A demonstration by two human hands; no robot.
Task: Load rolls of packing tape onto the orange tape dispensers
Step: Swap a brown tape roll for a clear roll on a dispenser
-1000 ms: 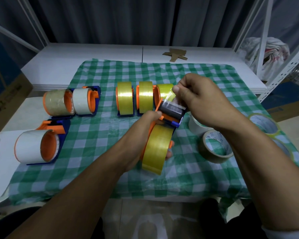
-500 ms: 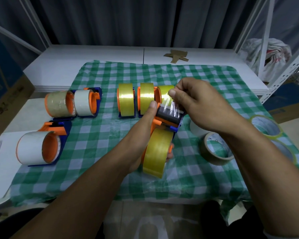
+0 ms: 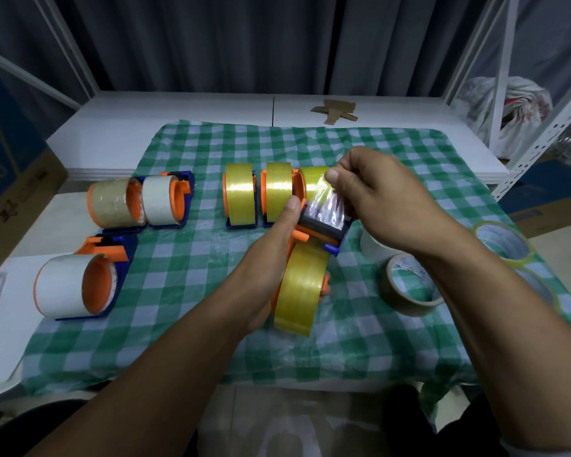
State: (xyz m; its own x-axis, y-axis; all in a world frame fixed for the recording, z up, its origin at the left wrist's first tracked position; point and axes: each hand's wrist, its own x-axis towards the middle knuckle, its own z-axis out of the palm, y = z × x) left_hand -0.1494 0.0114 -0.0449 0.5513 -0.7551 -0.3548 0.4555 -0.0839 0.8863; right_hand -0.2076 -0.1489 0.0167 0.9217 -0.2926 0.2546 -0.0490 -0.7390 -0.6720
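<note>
My left hand (image 3: 271,255) grips an orange and blue tape dispenser (image 3: 322,230) that carries a yellow tape roll (image 3: 299,288), held just above the checked cloth. My right hand (image 3: 379,199) pinches the clear free end of the tape (image 3: 327,201) and holds it over the dispenser's dark front plate. My left thumb lies beside that plate. Three loaded yellow dispensers (image 3: 241,196) stand in a row behind. To the left stand three more loaded dispensers: a clear one (image 3: 112,202), a white one (image 3: 160,201) and a large white one (image 3: 70,285).
Loose rolls lie at the right: a brown one (image 3: 409,285), a white one (image 3: 373,249) partly behind my wrist, and yellow-rimmed ones (image 3: 505,239). The green checked cloth (image 3: 185,278) covers a white table. Cardboard scraps (image 3: 337,110) lie at the back. A metal shelf frame (image 3: 541,133) stands right.
My right hand has drawn the tape end forward and down over the dispenser's front plate. My left thumb has shifted up beside the plate. The dispenser itself has hardly moved.
</note>
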